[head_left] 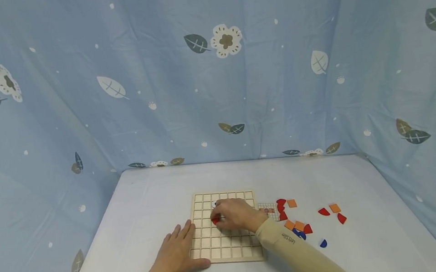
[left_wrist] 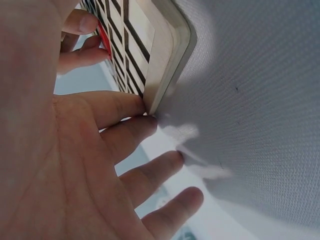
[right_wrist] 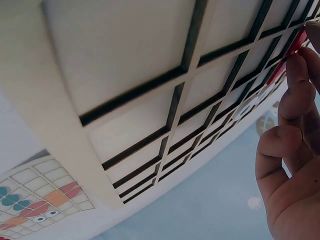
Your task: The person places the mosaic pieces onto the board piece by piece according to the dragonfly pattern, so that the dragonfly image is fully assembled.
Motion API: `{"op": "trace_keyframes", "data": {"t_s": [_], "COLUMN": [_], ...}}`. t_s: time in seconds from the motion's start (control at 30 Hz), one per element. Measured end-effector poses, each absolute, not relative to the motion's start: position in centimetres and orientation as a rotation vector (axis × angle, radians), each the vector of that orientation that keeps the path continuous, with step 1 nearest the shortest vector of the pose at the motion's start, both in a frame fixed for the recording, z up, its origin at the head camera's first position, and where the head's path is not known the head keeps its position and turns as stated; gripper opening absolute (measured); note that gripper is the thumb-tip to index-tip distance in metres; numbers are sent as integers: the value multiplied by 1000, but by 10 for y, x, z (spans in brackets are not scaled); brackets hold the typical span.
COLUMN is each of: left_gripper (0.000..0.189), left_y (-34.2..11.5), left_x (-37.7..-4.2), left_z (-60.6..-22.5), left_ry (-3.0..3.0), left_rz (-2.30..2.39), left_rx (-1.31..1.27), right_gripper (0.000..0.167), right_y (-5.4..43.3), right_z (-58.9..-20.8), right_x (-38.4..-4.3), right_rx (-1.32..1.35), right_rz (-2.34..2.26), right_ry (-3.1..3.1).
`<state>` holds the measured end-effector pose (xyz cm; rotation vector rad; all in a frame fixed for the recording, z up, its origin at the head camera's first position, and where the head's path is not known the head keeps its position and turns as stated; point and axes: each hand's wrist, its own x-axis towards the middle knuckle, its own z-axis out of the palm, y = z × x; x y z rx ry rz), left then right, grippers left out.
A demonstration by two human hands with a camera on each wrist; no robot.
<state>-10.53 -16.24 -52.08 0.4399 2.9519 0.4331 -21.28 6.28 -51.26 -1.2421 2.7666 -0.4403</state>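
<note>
A light wooden grid board (head_left: pixel 227 253) lies on the white table. My right hand (head_left: pixel 234 213) is over its upper middle, pinching a red piece (head_left: pixel 216 220) between thumb and fingers at the grid. In the right wrist view the red piece (right_wrist: pixel 276 73) is partly covered by the fingertips. Just beyond it, a white round piece with a dark spot (head_left: pixel 214 204) sits in a cell. My left hand (head_left: pixel 177 254) rests at the board's left edge with its fingers extended. Those fingertips touch the frame in the left wrist view, where the board (left_wrist: pixel 165 55) rises beside them.
A printed pattern card (head_left: pixel 272 205) is beside the board's right edge. Red pieces (head_left: pixel 281 208), orange squares (head_left: pixel 291 203) and blue-and-white pieces (head_left: pixel 323 243) lie loose to the right. A blue patterned curtain (head_left: pixel 174 114) surrounds the table (head_left: pixel 146 191).
</note>
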Motion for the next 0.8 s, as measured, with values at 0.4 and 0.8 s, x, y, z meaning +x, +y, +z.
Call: {"op": "trace_keyframes", "data": {"t_s": [0.4,0.8], "left_gripper": [120,119], "left_y": [-162,-162], "left_x": [-106,-107], "left_z": [-520,-520], "left_ry": [2948,2950], "left_rz": [431,431], "left_rx": [439,436], "right_gripper": [17,27], "right_y": [66,100], "right_z": [-511,-492], "right_x": [-211,-199], "right_rx": [-1247,-1151], "right_rz": [-441,-623], "right_ry": [2791,2881]}}
